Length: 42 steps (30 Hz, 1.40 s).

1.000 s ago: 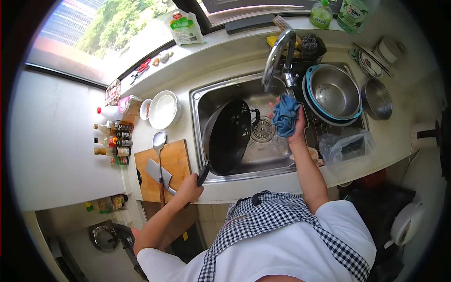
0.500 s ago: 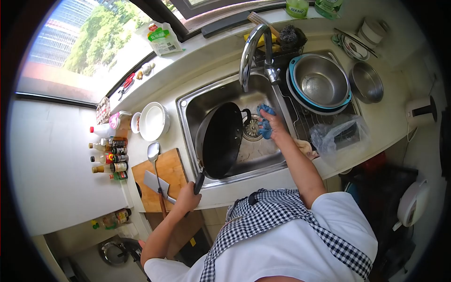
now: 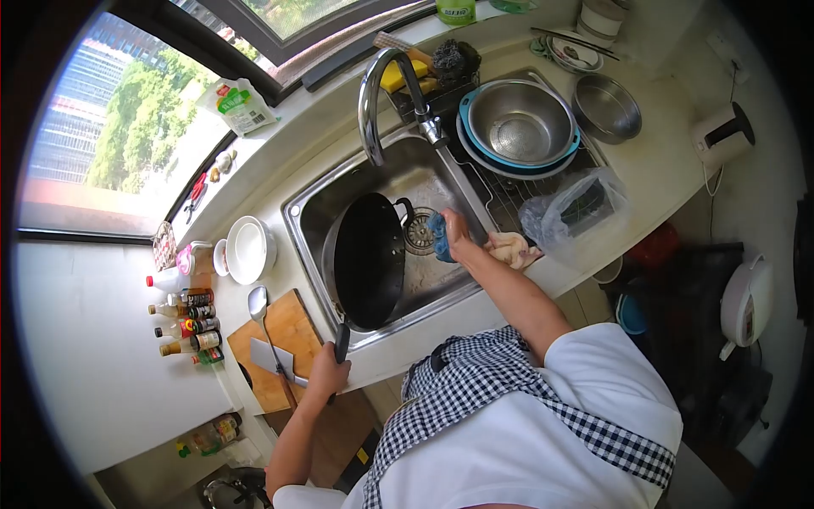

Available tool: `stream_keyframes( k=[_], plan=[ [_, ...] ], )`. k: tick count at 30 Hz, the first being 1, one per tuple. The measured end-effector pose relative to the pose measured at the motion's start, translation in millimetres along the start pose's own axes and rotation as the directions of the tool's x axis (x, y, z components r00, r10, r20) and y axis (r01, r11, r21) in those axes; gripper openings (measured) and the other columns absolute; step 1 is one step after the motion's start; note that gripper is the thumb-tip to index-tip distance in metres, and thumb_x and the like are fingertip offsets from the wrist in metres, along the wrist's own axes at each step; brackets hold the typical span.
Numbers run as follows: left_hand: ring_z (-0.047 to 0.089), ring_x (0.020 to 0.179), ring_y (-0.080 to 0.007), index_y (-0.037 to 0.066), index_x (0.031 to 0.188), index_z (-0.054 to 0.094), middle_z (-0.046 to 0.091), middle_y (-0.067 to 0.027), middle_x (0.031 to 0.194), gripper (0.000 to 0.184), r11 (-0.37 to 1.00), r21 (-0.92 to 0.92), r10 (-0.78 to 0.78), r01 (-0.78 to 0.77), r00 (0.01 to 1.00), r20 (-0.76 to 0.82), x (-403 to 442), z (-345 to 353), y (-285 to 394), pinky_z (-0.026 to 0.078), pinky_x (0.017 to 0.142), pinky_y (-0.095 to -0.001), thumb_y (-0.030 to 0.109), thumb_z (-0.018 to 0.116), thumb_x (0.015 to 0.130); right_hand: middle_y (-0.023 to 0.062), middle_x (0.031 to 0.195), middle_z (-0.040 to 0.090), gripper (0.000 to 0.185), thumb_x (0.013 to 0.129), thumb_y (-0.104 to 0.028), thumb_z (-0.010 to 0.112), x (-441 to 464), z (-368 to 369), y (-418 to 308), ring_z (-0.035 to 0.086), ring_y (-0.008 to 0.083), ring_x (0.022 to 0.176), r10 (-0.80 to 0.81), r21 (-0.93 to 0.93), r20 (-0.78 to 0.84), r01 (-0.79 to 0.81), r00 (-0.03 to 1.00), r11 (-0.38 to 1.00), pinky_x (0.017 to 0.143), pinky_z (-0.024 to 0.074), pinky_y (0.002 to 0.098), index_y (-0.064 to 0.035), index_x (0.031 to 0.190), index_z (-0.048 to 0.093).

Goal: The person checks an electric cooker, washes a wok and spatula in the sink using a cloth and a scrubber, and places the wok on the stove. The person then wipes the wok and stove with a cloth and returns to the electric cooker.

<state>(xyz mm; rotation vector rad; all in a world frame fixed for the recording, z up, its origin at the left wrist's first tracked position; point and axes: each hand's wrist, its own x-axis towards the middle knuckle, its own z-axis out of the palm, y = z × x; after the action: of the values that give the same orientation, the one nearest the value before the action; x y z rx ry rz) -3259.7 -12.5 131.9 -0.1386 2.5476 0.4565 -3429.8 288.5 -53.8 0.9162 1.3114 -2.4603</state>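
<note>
A black wok [image 3: 366, 263] stands tilted on its side in the steel sink [image 3: 309, 222], its inside facing the drain. My left hand [image 3: 327, 373] is closed round the wok's long black handle [image 3: 342, 341] at the sink's front edge. Over the right part of the basin, beside the drain [image 3: 420, 231], my right hand [image 3: 456, 234] is closed on a bunched blue cloth [image 3: 440, 237]. Some of its fingers are hidden behind the cloth and hand. The cloth is apart from the wok. Above the basin arches a chrome faucet [image 3: 370, 110].
Left of the sink, a cleaver [image 3: 273, 356] and a metal spatula [image 3: 259, 305] lie on a wooden board [image 3: 297, 318], near white bowls [image 3: 252, 250] and several bottles. Right are stacked basins [image 3: 521, 123], a plastic bag [image 3: 585, 208] and a beige cloth [image 3: 509, 250].
The view has turned, so the scene sits further left. The blue cloth, spread round my right fingers before, is now bunched more tightly. My left hand keeps its hold on the handle.
</note>
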Motion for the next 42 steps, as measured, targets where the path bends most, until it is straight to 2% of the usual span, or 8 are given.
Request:
stream_keyframes(
  k=[5,8,12,13,19,22,27,42],
  plan=[
    [0.059,0.064,-0.0350,-0.005,0.088,0.049,0.056,-0.0223,0.072,0.027,0.999,-0.036,-0.033,0.033,0.999,0.018,1,7,-5,0.047,0.056,-0.0412,0.008,0.064,0.070,0.0049,0.079,0.061,0.030,0.084,-0.034,0.050,-9,-20,1,0.058,0.0183,0.064,0.220,0.211,0.372,-0.313,0.902,0.926,0.053,0.0450,0.0325,-0.0058,0.086,0.060],
    [0.057,0.081,-0.0442,-0.005,0.087,0.051,0.058,-0.0278,0.082,0.026,0.992,-0.093,-0.081,0.084,0.996,0.038,-2,5,4,0.046,0.071,-0.0449,0.008,0.062,0.068,0.0066,0.101,0.060,0.041,0.088,-0.042,0.047,-48,-7,-50,0.062,0.0247,0.086,0.090,0.293,0.651,-0.359,0.754,0.886,0.059,0.0500,0.0389,-0.0096,0.112,0.055],
    [0.058,0.082,-0.0441,-0.006,0.088,0.051,0.059,-0.0275,0.080,0.024,0.996,-0.063,-0.067,0.068,0.998,0.018,-7,7,9,0.046,0.072,-0.0454,0.006,0.059,0.068,0.0086,0.123,0.051,0.063,0.083,-0.065,0.043,-83,2,-84,0.054,0.0339,0.110,-0.182,0.425,0.696,-0.194,0.695,0.884,0.082,0.0497,0.0517,-0.0227,0.130,0.042],
    [0.058,0.082,-0.0439,-0.006,0.088,0.052,0.059,-0.0274,0.080,0.023,0.998,-0.029,-0.055,0.055,0.998,0.000,-8,5,12,0.046,0.072,-0.0453,0.005,0.058,0.068,0.0121,0.135,0.039,0.078,0.071,-0.067,0.056,-66,-17,-70,0.042,0.0414,0.121,-0.131,0.419,0.796,-0.383,0.590,0.823,0.095,0.0396,0.0586,-0.0206,0.131,0.040],
    [0.058,0.081,-0.0423,-0.006,0.088,0.052,0.058,-0.0271,0.081,0.027,0.974,-0.144,-0.165,0.174,0.983,0.076,-15,-7,33,0.046,0.071,-0.0443,0.010,0.062,0.069,0.0129,0.126,0.050,0.045,0.079,-0.016,0.070,-54,-11,-46,0.053,0.0325,0.113,-0.062,0.432,0.629,-0.282,0.775,0.857,0.074,0.0570,0.0402,-0.0099,0.118,0.048],
    [0.057,0.082,-0.0435,-0.005,0.088,0.052,0.058,-0.0278,0.081,0.026,0.999,-0.027,-0.032,0.031,0.999,-0.043,-10,10,13,0.045,0.072,-0.0453,0.009,0.061,0.069,0.0111,0.115,0.058,0.035,0.081,-0.002,0.062,-42,-4,-45,0.060,0.0271,0.102,0.007,0.328,0.525,-0.210,0.851,0.921,0.057,0.0561,0.0256,-0.0060,0.113,0.050],
    [0.056,0.082,-0.0445,-0.005,0.086,0.050,0.058,-0.0289,0.081,0.024,0.998,-0.040,-0.050,0.047,0.997,-0.055,-9,20,4,0.045,0.072,-0.0468,0.009,0.059,0.069,0.0061,0.078,0.057,0.014,0.081,-0.003,0.062,-4,1,-12,0.049,0.0116,0.051,-0.043,0.233,0.313,-0.033,0.949,0.972,0.034,0.0322,0.0221,-0.0071,0.091,0.052],
    [0.054,0.084,-0.0479,-0.004,0.091,0.043,0.057,-0.0315,0.083,0.024,0.988,-0.148,-0.037,0.035,0.999,-0.014,-14,40,-8,0.043,0.074,-0.0514,0.005,0.055,0.072,-0.0028,0.048,0.042,0.032,0.077,-0.037,0.069,-55,6,-2,0.032,0.0094,0.030,0.012,-0.145,-0.072,-0.022,0.997,0.989,0.030,0.0214,0.0246,-0.0140,0.068,0.050]
  ],
)
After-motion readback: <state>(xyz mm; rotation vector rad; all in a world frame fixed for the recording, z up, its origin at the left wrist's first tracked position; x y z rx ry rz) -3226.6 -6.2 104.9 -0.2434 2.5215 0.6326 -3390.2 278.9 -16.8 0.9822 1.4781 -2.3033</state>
